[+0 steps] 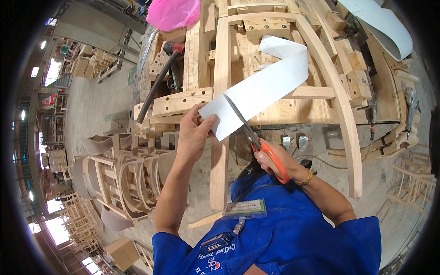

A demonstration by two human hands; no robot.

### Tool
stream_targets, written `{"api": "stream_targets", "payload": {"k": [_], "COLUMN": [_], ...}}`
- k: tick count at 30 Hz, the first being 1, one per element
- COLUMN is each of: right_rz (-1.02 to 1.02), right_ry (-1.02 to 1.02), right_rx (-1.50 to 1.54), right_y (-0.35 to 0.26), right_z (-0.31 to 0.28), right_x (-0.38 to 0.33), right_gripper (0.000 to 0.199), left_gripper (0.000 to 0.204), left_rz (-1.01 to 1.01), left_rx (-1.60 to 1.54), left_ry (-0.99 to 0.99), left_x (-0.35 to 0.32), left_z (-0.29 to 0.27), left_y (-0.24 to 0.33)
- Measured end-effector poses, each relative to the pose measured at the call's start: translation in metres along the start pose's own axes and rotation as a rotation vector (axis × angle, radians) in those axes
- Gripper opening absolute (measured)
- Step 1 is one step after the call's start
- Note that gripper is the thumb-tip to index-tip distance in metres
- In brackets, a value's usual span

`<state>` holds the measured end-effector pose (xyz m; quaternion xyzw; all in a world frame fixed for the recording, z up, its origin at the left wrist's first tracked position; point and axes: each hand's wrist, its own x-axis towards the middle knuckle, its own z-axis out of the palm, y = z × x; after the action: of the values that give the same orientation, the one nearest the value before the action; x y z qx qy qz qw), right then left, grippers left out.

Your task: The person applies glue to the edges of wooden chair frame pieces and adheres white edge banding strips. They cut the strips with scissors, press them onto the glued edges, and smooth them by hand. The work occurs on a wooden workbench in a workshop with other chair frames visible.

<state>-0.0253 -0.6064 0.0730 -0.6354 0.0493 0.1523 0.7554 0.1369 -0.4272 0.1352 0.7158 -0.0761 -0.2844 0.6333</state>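
Observation:
My left hand [196,129] pinches the near end of a long white strip [270,82], which looks like paper or thin sheet. The strip slants up to the right across a wooden chair frame [222,68] and folds over at its far end. Orange-handled scissors [275,160] are in my right hand [276,160], fingers wrapped round the handles. Their dark blades lie across the strip a short way from my left fingers, with one blade on top of it. The lower blade is hidden beneath the strip.
The frame rests on a wooden jig bench [183,101] with bolted blocks. A red-headed hammer [160,82] and a pink bag [173,13] lie at its left; another white sheet [382,27] hangs at the far right. Curved chair parts [121,178] stand on the floor at left.

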Motion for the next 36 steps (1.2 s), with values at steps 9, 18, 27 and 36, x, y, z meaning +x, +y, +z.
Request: {"api": "stream_targets", "payload": {"k": [9,18,27,36], "right_rz": [-0.178,-0.141,-0.203,-0.403], "right_ry": [0.101,0.101,-0.029,-0.045], "right_rx": [-0.311,-0.401,-0.746,-0.848], "right_y": [-0.008,-0.014,-0.031,-0.048], "right_z": [0.002,-0.002,-0.024,-0.006], "right_x": [-0.002,0.007,-0.012,-0.018], "right_gripper": [0.053,0.057,0.093,0.097], "left_gripper": [0.03,0.029,0.024,0.019], "left_rz": [-0.062,-0.105,-0.08,0.095], "left_rx": [-0.016,-0.009,-0.186,0.053], "left_ry": [-0.037,-0.115,-0.218,-0.34], "left_x": [-0.006,-0.01,-0.027,-0.05], "left_z": [0.002,-0.002,-0.024,-0.037], "left_y": [0.003,-0.004,0.007,0.015]}}
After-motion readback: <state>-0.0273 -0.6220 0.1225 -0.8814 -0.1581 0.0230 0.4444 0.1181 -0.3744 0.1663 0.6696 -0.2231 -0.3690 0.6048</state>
